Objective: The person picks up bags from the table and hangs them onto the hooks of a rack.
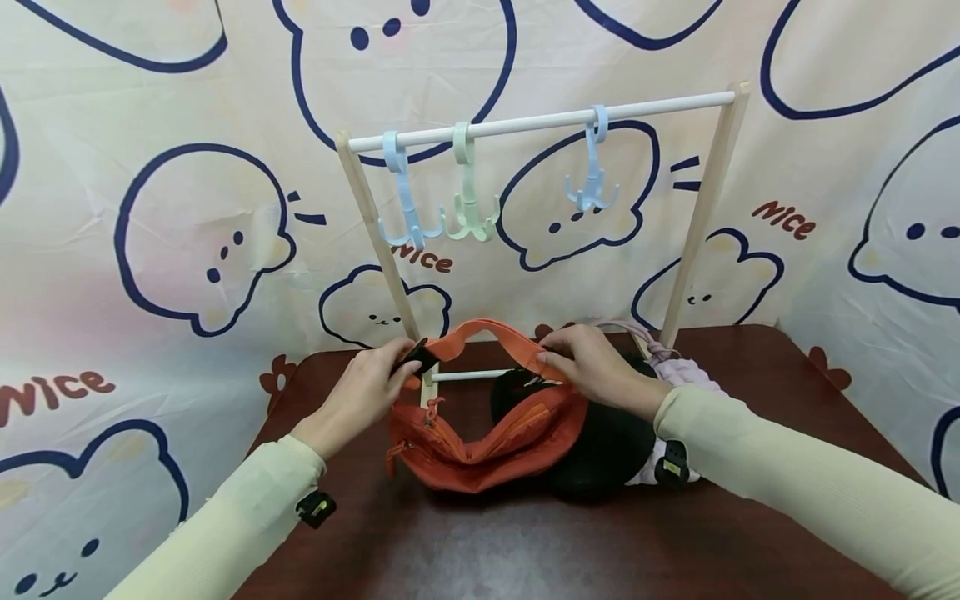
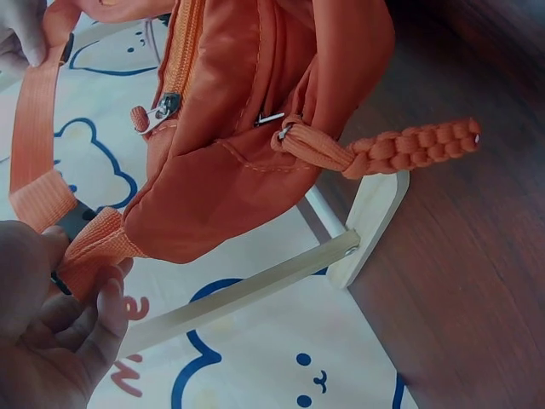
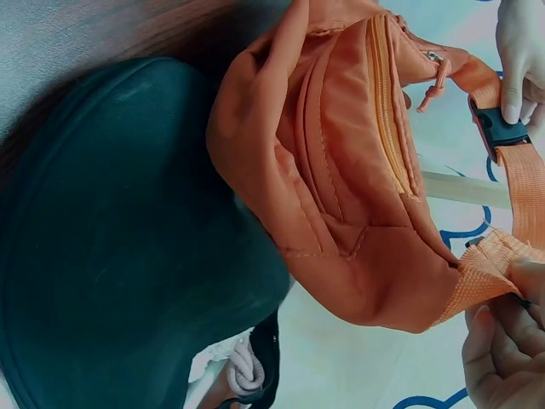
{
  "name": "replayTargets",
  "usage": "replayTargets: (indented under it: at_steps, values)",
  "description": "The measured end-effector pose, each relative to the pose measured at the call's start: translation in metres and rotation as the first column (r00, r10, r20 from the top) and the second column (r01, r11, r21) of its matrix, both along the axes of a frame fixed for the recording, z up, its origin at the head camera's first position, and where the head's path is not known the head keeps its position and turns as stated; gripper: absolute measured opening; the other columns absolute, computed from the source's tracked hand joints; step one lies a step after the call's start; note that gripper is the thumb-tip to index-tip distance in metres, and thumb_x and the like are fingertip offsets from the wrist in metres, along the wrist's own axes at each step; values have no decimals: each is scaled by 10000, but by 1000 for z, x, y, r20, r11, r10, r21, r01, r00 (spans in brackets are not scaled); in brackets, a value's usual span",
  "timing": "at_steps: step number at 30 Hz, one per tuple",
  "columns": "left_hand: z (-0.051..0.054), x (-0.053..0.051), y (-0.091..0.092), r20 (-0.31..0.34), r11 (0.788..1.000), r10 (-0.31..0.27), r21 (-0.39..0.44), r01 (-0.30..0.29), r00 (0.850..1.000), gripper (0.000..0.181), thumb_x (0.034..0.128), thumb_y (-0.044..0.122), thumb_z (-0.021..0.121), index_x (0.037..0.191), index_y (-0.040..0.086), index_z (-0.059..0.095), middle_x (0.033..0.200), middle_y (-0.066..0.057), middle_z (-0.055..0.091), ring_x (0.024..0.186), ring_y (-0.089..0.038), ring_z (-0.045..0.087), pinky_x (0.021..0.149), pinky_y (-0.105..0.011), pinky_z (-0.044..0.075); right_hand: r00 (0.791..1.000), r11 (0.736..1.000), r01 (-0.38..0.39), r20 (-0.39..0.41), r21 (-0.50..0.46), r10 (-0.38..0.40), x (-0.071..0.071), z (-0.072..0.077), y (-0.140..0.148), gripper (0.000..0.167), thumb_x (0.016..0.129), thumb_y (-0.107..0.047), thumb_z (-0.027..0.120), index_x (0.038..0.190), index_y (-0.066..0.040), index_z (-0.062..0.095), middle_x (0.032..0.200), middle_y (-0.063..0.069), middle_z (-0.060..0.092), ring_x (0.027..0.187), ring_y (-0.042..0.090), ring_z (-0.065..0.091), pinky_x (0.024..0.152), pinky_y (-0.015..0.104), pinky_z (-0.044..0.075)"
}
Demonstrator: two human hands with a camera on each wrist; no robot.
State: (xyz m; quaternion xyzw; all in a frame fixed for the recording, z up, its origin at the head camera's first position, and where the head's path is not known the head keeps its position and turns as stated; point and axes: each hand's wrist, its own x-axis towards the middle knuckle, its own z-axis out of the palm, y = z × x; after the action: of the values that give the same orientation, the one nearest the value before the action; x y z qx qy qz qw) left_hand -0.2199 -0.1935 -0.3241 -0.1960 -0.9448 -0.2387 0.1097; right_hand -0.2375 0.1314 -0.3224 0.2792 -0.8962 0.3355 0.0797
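An orange waist bag [image 1: 480, 467] hangs by its strap [image 1: 491, 329] between both hands, above the front of the table. My left hand [image 1: 363, 387] pinches the strap beside the black buckle [image 3: 501, 128]. At the bag's other end, my right hand [image 1: 592, 367] pinches the webbing between thumb and fingers. The left wrist view shows a zip pocket and a braided orange zip pull [image 2: 417, 146]. Behind and right of the orange bag lies a black bag [image 3: 128, 221], partly covered by it. Whether the orange bag touches the table cannot be told.
A wooden rack with a white rail [image 1: 525, 124] stands at the back. On the rail hang two blue hooks [image 1: 407, 196] [image 1: 592, 171] and a green hook [image 1: 468, 192]. A pale lilac bag [image 1: 690, 372] lies by the black one on the dark table [image 1: 487, 550].
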Motion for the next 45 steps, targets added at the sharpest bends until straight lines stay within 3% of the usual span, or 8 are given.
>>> replayTargets:
  at_steps: [15,26,36,45]
  values:
    - [7,2,-2,-52,1000,-1,-4,1,999,273,1033,178,586,1267,38,591,837,-78,705,609,-135,556,595,-312,449,1000,1000,5,-6,-28,-6,2,13,-4,169,987,-137,651,1058,-36,766,880,67,764,697,93,609,640,259,486]
    - [13,3,-2,-71,1000,3,-7,-4,997,223,1029,171,591,1223,59,590,900,-109,718,639,-159,563,601,-318,438,999,999,7,-32,-52,-9,3,17,-5,157,986,-140,655,1025,-43,772,851,58,755,685,95,602,641,255,488]
    - [18,4,0,-86,1000,-6,7,6,996,196,1036,174,579,1192,56,598,823,-79,685,572,-139,498,558,-294,404,999,997,15,-38,-72,-18,3,24,-6,181,989,-146,654,1072,-31,767,896,85,766,706,111,636,664,272,515]
    - [22,6,-2,-121,1000,5,4,-4,993,247,1036,172,579,1239,31,584,921,-134,726,616,-158,538,599,-312,414,998,996,3,-63,-85,-8,3,30,-7,179,989,-145,652,1067,-34,769,902,89,769,717,122,652,674,281,527]
